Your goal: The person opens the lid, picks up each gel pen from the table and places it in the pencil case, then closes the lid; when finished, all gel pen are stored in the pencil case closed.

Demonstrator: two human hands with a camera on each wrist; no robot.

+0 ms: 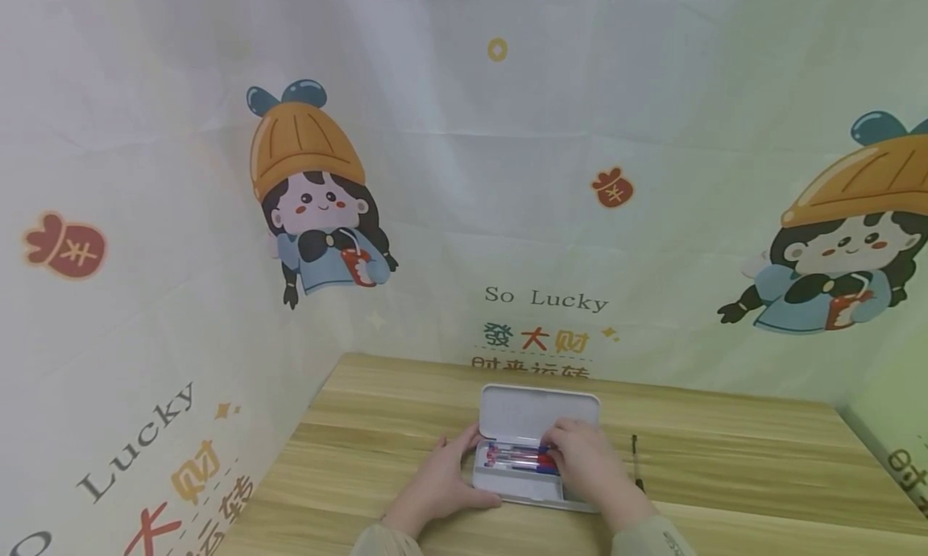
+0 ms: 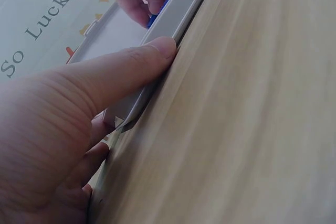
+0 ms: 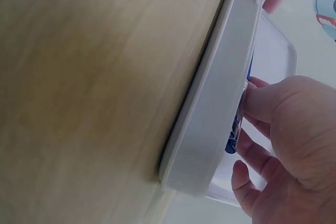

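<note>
A white pencil case (image 1: 511, 411) lies on the table with its lid raised at the back. Several pens (image 1: 507, 457) with red and blue parts lie side by side in its rear compartment. My left hand (image 1: 444, 485) holds the case's left end, the thumb (image 2: 131, 69) along the front wall and the fingers around the side, partly hidden. Over the right part of the case, my right hand (image 1: 587, 462) pinches a blue-ended pen (image 3: 234, 132) between thumb and fingers. How far that pen sits above the others cannot be told.
A dark-ended clear pen (image 1: 637, 463) lies on the wooden table (image 1: 747, 467) to the right of the case. Behind the table and along its sides hangs a pale printed cloth (image 1: 435, 217) with cartoon figures and lettering.
</note>
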